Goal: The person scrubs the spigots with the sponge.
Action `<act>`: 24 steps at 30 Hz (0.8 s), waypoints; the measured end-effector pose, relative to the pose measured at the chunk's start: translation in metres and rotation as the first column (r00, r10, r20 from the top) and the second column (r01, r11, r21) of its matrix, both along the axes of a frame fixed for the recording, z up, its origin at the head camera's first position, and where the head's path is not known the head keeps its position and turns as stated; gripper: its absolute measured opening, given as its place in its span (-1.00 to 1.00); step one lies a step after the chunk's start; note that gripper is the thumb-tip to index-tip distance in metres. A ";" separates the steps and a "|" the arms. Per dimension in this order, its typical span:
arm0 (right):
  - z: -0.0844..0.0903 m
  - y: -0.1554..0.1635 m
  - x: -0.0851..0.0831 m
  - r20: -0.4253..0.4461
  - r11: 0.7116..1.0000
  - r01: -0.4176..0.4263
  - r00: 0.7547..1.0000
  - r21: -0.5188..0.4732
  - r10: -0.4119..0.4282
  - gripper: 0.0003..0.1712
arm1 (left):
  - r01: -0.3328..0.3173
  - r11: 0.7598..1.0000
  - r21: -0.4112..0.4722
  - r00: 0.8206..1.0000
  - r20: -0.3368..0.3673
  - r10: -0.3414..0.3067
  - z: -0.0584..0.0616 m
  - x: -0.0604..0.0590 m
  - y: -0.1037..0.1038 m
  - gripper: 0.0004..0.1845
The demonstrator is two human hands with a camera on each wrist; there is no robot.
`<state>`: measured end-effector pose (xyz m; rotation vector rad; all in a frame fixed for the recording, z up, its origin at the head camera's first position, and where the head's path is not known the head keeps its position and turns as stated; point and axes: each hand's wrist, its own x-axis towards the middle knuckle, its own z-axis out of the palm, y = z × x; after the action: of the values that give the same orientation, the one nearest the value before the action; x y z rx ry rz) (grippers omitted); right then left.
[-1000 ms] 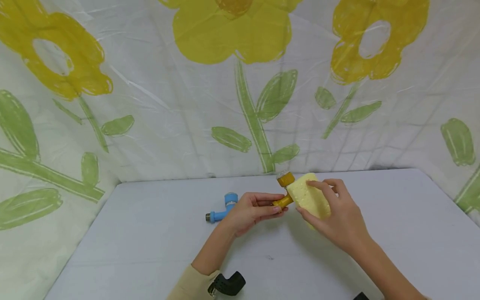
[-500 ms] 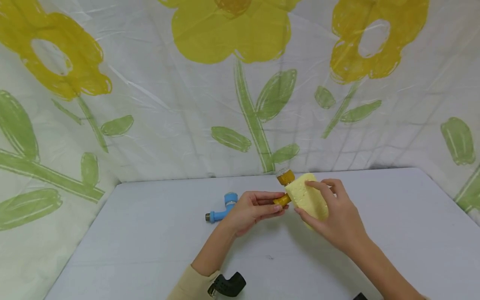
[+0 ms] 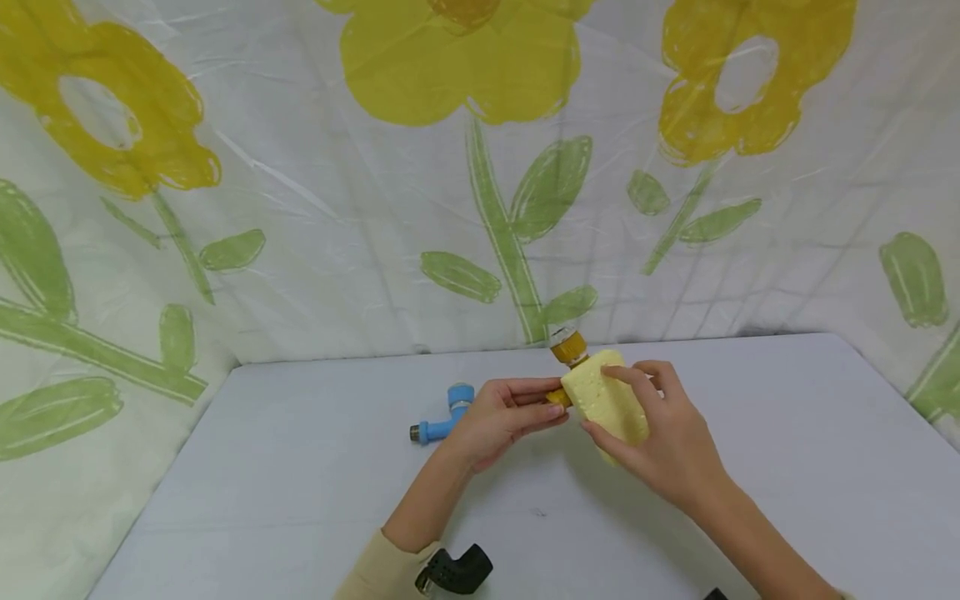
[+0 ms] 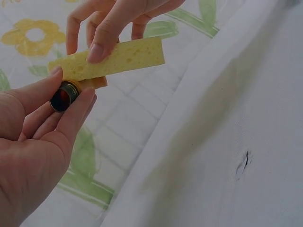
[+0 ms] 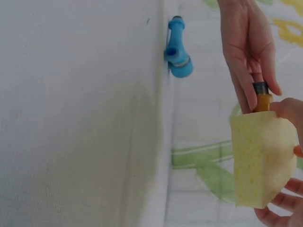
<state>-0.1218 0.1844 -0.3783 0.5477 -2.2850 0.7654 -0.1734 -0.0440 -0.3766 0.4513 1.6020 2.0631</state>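
Observation:
My left hand (image 3: 506,417) pinches one end of an orange pipe fitting (image 3: 567,348) between thumb and fingers; its dark open end (image 4: 61,97) faces the left wrist camera. My right hand (image 3: 660,433) holds a pale yellow sponge (image 3: 603,402) and presses it against the fitting's side. From the right wrist, the sponge (image 5: 262,158) covers most of the orange fitting (image 5: 262,97). Both hands hover just above the grey table (image 3: 300,500).
A blue pipe fitting (image 3: 444,417) lies on the table left of my left hand, seen also from the right wrist as the blue fitting (image 5: 177,49). A plastic sheet with yellow flowers (image 3: 450,167) hangs behind the table. A black wrist mount (image 3: 453,571) shows at the bottom.
The sponge has slid slightly left and up along the orange fitting, covering more of it. The left hand has kept its hold.

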 end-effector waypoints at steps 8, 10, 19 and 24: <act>0.000 0.000 0.000 0.013 1.000 -0.021 1.000 0.015 0.021 -0.23 | 0.005 1.000 0.010 1.000 -0.014 -0.005 0.001 0.000 0.000 -0.53; 0.001 0.000 -0.001 0.005 1.000 -0.010 1.000 0.005 0.010 -0.22 | 0.002 1.000 0.013 1.000 -0.013 -0.002 0.002 0.000 0.001 -0.53; -0.002 -0.004 0.002 0.052 1.000 -0.021 0.998 -0.012 0.021 -0.21 | -0.011 1.000 0.023 1.000 -0.012 0.012 0.003 0.001 0.001 -0.53; -0.001 -0.004 0.002 0.056 0.999 -0.033 0.998 -0.034 0.035 -0.21 | -0.013 1.000 0.026 1.000 -0.008 0.013 0.004 0.003 0.003 -0.57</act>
<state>-0.1199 0.1802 -0.3795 0.5576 -2.3157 0.8443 -0.1708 -0.0415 -0.3728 0.4605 1.5890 2.0962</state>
